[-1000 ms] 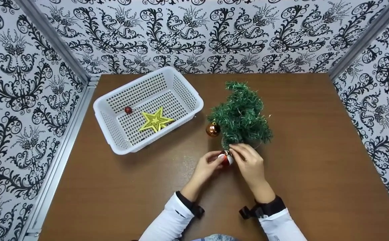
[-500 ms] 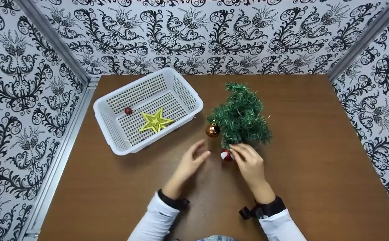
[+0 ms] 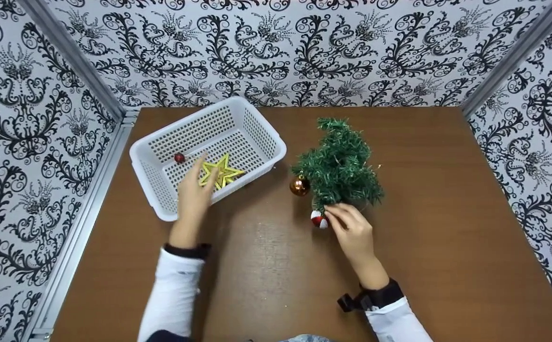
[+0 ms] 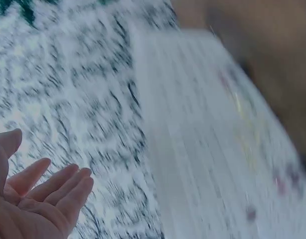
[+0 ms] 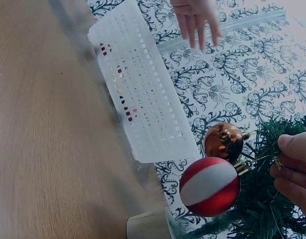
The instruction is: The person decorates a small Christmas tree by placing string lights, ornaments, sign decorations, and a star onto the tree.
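Observation:
My left hand (image 3: pixel 194 195) is over the near side of the white basket (image 3: pixel 257 173), its fingers apart and holding nothing; in the left wrist view the left hand (image 4: pixel 38 204) looks relaxed. Below its fingers lies a yellow star (image 3: pixel 226 171), with a small red bauble (image 3: pixel 179 157) further left in the basket. My right hand (image 3: pixel 353 232) pinches the thin gold string of a red-and-white bauble (image 5: pixel 210 186) at the front of a small green Christmas tree (image 3: pixel 340 164). A copper bauble (image 3: pixel 299 185) hangs on the tree's left side.
The brown table (image 3: pixel 446 213) carries the basket at left and the tree right of centre. Patterned panels (image 3: pixel 276 52) close off the back and both sides. A pale block-like base (image 5: pixel 149 225) shows under the tree in the right wrist view.
My left hand has let go of the red-and-white bauble and moved left and away from me to the basket. My right hand has stayed at the tree, still pinching.

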A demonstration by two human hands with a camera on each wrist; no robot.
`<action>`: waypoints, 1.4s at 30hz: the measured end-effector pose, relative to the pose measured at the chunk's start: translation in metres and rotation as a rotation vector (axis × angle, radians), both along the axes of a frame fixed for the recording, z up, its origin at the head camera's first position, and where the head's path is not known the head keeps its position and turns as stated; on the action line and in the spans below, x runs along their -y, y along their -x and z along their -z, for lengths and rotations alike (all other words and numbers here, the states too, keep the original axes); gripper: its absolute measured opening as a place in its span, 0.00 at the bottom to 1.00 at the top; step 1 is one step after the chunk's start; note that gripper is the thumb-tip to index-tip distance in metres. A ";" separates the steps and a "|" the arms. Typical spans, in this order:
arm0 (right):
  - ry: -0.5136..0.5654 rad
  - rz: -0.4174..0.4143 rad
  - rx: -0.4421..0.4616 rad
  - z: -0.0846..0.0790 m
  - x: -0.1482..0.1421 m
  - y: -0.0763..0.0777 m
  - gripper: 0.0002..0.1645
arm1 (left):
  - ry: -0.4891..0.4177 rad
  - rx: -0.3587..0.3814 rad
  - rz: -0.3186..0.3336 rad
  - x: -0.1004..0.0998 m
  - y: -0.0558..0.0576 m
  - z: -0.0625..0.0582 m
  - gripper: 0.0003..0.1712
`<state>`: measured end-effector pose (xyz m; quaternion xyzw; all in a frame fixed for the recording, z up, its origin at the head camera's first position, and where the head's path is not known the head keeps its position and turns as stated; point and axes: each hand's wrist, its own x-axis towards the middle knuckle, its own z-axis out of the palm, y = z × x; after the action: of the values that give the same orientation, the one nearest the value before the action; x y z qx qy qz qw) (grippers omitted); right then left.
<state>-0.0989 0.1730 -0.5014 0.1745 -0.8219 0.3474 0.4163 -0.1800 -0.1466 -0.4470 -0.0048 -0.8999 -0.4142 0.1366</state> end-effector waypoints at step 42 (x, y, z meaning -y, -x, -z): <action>0.008 -0.010 0.005 0.003 -0.001 0.001 0.11 | 0.417 0.710 0.331 0.060 0.047 0.043 0.18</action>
<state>-0.0999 0.1742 -0.5045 0.1761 -0.8207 0.3532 0.4132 -0.2267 -0.2071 -0.4899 -0.0335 -0.9425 -0.2162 -0.2527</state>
